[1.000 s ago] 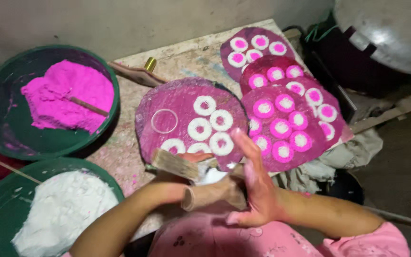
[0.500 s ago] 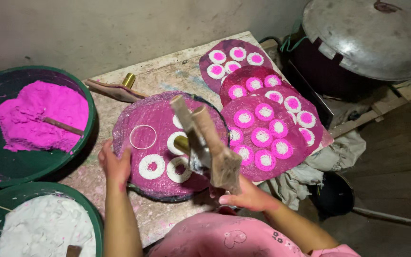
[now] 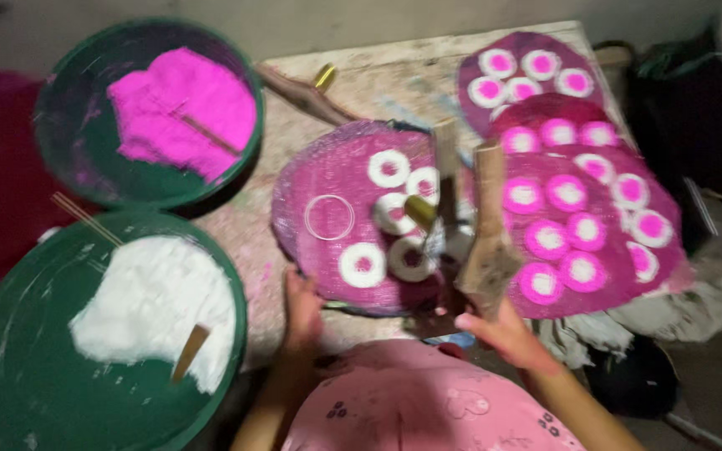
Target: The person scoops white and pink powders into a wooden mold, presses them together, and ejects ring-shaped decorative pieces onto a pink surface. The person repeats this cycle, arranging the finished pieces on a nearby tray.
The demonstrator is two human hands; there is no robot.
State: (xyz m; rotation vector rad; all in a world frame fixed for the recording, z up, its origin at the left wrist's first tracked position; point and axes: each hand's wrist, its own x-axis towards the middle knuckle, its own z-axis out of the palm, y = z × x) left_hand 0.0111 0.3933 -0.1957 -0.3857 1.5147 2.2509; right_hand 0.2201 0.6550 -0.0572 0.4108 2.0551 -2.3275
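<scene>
My left hand [image 3: 302,305] grips the near edge of a round magenta tray [image 3: 319,184] that carries several white rings, some with pink centres, and one thin empty ring outline [image 3: 328,217]. My right hand [image 3: 507,330] holds a wooden press tool [image 3: 482,221] upright over the right side of that tray; a brass tip [image 3: 419,210] shows at its lower end. The picture is blurred, so finer detail of the tool is unclear.
A green basin of pink powder [image 3: 181,108] sits at the far left, and a green basin of white powder [image 3: 148,305] with a wooden scoop sits at the near left. Overlapping magenta trays of filled pink-and-white discs [image 3: 578,209] lie to the right. Another wooden tool [image 3: 307,90] rests behind.
My left hand has slid to the tray's near edge. The right hand still holds the wooden tool upright, now further right in view. The camera has shifted, bringing both basins into view.
</scene>
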